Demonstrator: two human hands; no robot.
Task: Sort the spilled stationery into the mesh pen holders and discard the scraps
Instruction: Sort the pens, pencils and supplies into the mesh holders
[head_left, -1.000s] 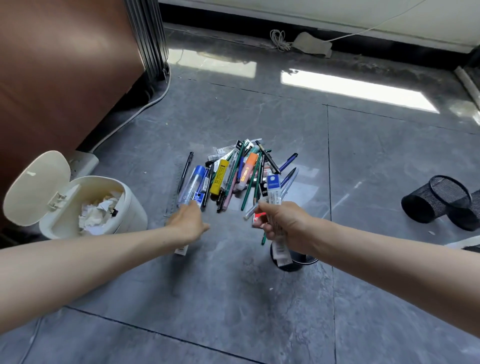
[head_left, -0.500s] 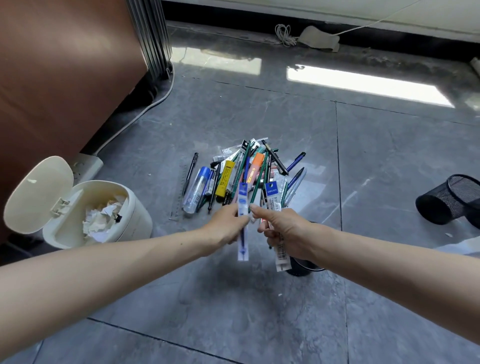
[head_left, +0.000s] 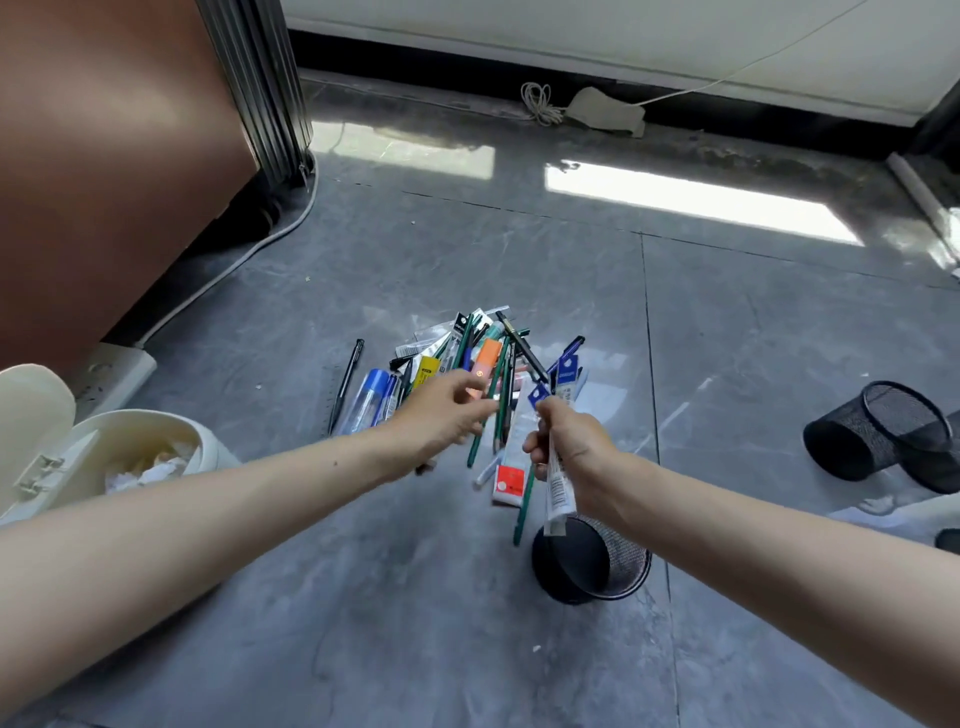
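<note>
Spilled stationery (head_left: 467, 364) lies in a heap on the grey floor: green pencils, pens, a yellow and an orange marker, a blue glue stick (head_left: 370, 397), and a red-and-white eraser (head_left: 506, 483). My right hand (head_left: 571, 447) grips clear refill packets with blue headers (head_left: 557, 488); their lower ends hang just above an upright black mesh pen holder (head_left: 592, 558). My left hand (head_left: 447, 413) hovers over the near side of the heap with loose fingers pointing at the green pencils, holding nothing.
A cream bin (head_left: 145, 452) with its lid up and crumpled paper inside stands at the left. Two more mesh holders (head_left: 878, 436) lie on their sides at the right. A power strip (head_left: 114, 374) with its cable and a brown cabinet (head_left: 104, 182) border the left.
My left hand picked a blue-headed packet from the floor, passed it to my right hand, and now hovers over the heap holding nothing. My right hand now holds the packets together above the holder.
</note>
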